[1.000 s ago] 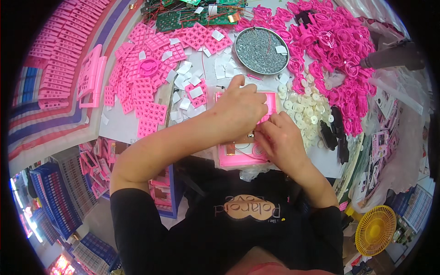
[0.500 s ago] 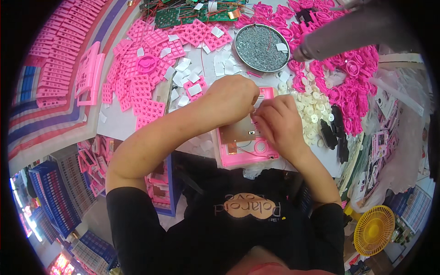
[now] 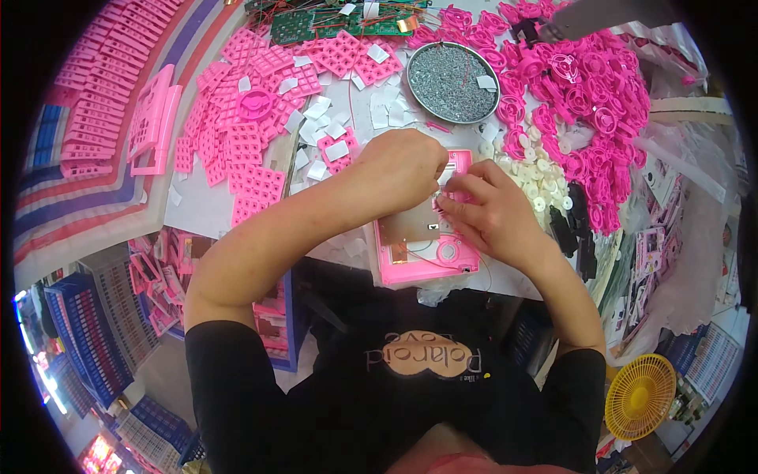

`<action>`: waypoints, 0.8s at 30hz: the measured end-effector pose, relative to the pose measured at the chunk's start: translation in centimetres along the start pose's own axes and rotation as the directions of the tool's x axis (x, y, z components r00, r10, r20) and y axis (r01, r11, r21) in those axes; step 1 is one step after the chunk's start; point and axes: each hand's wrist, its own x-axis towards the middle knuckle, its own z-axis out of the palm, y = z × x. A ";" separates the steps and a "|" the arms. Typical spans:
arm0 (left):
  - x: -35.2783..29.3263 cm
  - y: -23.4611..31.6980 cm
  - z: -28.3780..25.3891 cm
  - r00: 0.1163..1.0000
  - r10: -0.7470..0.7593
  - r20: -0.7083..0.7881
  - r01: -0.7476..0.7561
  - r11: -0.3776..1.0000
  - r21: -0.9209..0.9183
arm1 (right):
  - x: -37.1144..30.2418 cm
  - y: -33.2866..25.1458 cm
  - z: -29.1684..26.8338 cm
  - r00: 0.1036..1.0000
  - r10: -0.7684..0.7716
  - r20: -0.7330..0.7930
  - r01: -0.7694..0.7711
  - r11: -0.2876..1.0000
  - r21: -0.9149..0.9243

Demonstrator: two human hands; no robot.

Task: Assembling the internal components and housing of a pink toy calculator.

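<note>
A pink plastic casing [image 3: 410,275] lies before me at the table's near edge. Inside it sit a brown circuit board [image 3: 407,227] and a pink ring [image 3: 449,251], with thin wires near them. My left hand [image 3: 403,172] reaches over the casing's far part, fingers curled together; what they grip is hidden. Close beside its fingertips, my right hand [image 3: 499,212] works at the board's right edge. Thumb and fingers there are bent to a pinch on something too small to name.
A round tray [image 3: 413,93] of small metal screws stands behind the casing. Pink keypad pieces [image 3: 246,142] lie left, white round parts [image 3: 537,186] and pink rings [image 3: 588,110] right. Green circuit boards [image 3: 304,28] lie at the back. A grey cylindrical object [image 3: 608,17] extends in at top right.
My right hand has shifted slightly, its fingers a little more spread. The left hand stays nearly in place. The grey cylindrical object has moved up toward the top edge.
</note>
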 end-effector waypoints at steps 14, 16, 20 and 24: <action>0.0 -0.5 0.3 0.982 0.166 0.089 -0.181 0.963 0.201 | 1.1 0.1 -0.6 0.985 0.008 0.173 -0.019 0.998 0.060; -0.3 -0.2 0.2 0.978 0.183 0.105 -0.202 0.953 0.224 | 0.4 -0.1 0.2 0.995 0.051 0.085 -0.056 0.996 0.065; 0.0 -0.4 0.5 0.978 0.201 0.048 -0.207 0.938 0.280 | -0.1 -1.9 1.9 0.991 0.134 0.000 -0.134 0.990 -0.046; -0.2 -1.2 0.9 0.959 0.275 -0.070 -0.264 0.955 0.132 | 1.1 -2.0 1.8 0.981 0.186 0.047 -0.181 0.978 -0.100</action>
